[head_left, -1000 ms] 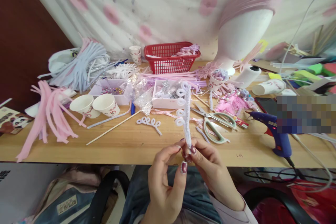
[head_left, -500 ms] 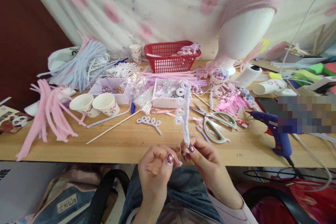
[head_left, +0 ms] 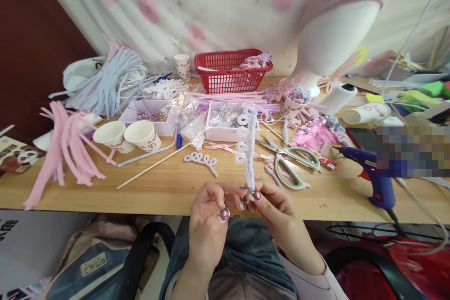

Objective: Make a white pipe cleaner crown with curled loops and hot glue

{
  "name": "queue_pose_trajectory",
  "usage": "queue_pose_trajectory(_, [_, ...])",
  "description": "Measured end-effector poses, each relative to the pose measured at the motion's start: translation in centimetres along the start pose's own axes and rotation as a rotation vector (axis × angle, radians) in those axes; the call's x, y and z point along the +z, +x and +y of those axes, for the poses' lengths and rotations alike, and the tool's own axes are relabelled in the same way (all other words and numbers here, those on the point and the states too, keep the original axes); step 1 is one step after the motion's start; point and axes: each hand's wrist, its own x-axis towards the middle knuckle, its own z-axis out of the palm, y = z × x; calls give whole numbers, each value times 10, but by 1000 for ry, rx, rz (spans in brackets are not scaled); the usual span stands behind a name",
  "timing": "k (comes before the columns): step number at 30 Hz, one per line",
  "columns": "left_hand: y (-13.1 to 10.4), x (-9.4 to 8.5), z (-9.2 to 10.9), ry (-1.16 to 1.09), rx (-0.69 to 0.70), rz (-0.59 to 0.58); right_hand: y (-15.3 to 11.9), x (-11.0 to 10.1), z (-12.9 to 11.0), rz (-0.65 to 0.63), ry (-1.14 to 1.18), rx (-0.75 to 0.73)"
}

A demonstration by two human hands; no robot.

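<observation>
My right hand (head_left: 276,208) pinches the lower end of a pale lilac pipe cleaner (head_left: 251,154) between thumb and fingers. The piece stands upright, with several small loops along its left side. My left hand (head_left: 209,218) is beside it, thumb apart and index finger stretched toward the pinched end; whether that fingertip touches cannot be made out. Beyond the hands, a second looped pipe cleaner (head_left: 200,159) lies on the table. Scissors with pale green handles (head_left: 286,173) rest just past my right hand, blades partly apart.
A blue glue gun (head_left: 378,173) with a lit red light stands at the right, its cord trailing down. Paper cups (head_left: 142,136), a wooden stick (head_left: 151,166) and pink strips (head_left: 75,150) lie left. Behind are a red basket (head_left: 232,75) and a white mannequin head (head_left: 333,37).
The left index finger has stretched closer to the pinched end, and the left thumb has dropped slightly. The right hand keeps its pinch. The view has shifted slightly.
</observation>
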Motion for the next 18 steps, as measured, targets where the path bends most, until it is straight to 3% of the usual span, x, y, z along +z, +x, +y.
queue_pose_trajectory(9, [1, 1, 4, 1, 27, 6, 1, -1, -1, 4, 16, -12])
queue_pose_trajectory(18, [2, -5, -3, -18, -6, 32, 2, -4, 3, -4, 21, -34])
